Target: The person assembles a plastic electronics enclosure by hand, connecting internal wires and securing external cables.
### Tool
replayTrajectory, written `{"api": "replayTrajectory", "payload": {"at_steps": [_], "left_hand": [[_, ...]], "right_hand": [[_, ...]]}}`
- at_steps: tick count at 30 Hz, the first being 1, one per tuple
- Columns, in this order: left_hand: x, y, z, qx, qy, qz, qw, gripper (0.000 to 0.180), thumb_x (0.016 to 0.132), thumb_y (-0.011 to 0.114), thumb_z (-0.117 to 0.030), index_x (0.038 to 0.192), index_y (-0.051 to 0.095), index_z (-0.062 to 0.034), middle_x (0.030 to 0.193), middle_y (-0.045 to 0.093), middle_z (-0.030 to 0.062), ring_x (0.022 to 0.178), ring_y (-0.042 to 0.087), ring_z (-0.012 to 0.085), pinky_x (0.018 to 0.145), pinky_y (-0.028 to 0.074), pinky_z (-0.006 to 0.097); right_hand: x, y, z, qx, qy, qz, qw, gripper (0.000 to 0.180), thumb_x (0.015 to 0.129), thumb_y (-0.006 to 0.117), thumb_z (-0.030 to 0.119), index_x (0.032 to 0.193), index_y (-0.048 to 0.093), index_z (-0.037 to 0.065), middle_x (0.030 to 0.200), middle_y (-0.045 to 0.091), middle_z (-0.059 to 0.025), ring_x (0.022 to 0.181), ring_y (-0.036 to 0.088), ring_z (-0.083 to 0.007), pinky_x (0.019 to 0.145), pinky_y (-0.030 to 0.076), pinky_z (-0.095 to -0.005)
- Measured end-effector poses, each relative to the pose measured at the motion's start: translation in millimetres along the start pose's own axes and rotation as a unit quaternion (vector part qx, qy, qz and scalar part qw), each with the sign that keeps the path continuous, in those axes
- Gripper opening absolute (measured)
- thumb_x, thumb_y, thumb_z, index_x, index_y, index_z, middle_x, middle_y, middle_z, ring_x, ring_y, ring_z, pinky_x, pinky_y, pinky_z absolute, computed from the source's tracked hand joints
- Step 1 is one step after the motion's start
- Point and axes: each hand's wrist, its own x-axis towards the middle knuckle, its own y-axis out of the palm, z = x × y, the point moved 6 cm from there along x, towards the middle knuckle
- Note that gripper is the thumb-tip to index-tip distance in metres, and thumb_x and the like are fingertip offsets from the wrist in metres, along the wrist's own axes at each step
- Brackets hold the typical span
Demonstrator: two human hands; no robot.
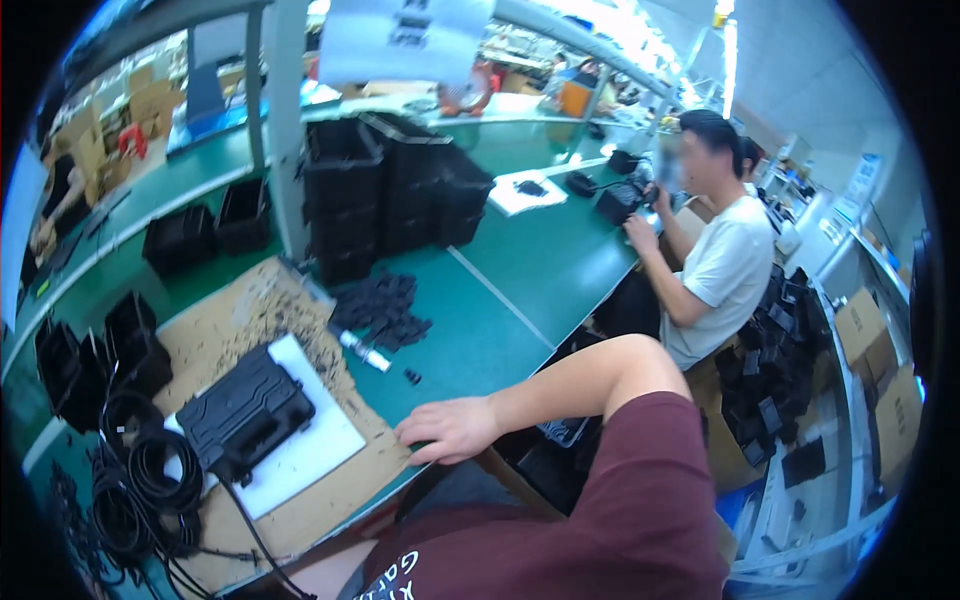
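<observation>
Black plastic case (pixel 245 405) lying on a white board (pixel 325 445) atop a cardboard sheet (pixel 205 330), beside coiled black cables (pixel 178 500); right hand (pixel 450 430), fingers loosely spread, rests at the green surface's (pixel 480 350) edge, while the left hand's state cannot be told.

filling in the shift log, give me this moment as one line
right hand: palm down by brown cardboard sheet | left hand: not visible | black rectangular plastic case: on white flat board
</observation>
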Motion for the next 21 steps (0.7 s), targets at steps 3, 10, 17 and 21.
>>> {"api": "replayTrajectory", "payload": {"at_steps": [3,10,17,21], "left_hand": [[-17,-14,28,-0.026,-0.038,0.013,0.999,0.024,0.088,0.049,-0.009,0.108,0.061,-0.0058,0.124,0.057,0.0103,0.111,0.054,0.0248,0.093,0.044,0.039],[-54,-19,105,-0.098,-0.129,-0.022,0.987,0.029,0.091,0.044,-0.006,0.116,0.058,-0.0038,0.131,0.053,0.0101,0.116,0.053,0.024,0.095,0.044,0.036],[-15,13,157,-0.202,-0.157,-0.098,0.962,0.033,0.093,0.039,-0.002,0.123,0.054,-0.0018,0.137,0.049,0.0099,0.121,0.051,0.0232,0.096,0.045,0.033],[-28,-29,179,0.068,-0.02,-0.123,0.99,0.031,0.087,0.047,0.005,0.115,0.059,0.0004,0.133,0.052,0.0156,0.117,0.055,0.0279,0.093,0.048,0.032]], "right_hand": [[5,-1,-4,-0.023,0.01,0.014,1.0,0.045,0.068,0.07,0.016,0.109,0.055,0.009,0.114,0.049,-0.0172,0.117,0.047,-0.0361,0.096,0.041,-0.0446],[4,-2,-2,-0.085,0.029,0.062,0.994,0.033,0.078,0.059,0.018,0.111,0.058,0.014,0.117,0.054,-0.0116,0.12,0.048,-0.0288,0.097,0.041,-0.0409],[3,2,-7,-0.004,0.023,0.151,0.988,0.031,0.081,0.055,0.02,0.111,0.064,0.019,0.112,0.058,-0.0076,0.117,0.05,-0.0261,0.095,0.042,-0.0394],[5,-3,-10,0.024,0.019,0.144,0.989,0.036,0.084,0.049,0.015,0.118,0.061,0.016,0.116,0.057,-0.0091,0.121,0.048,-0.0255,0.1,0.039,-0.0382]]}}
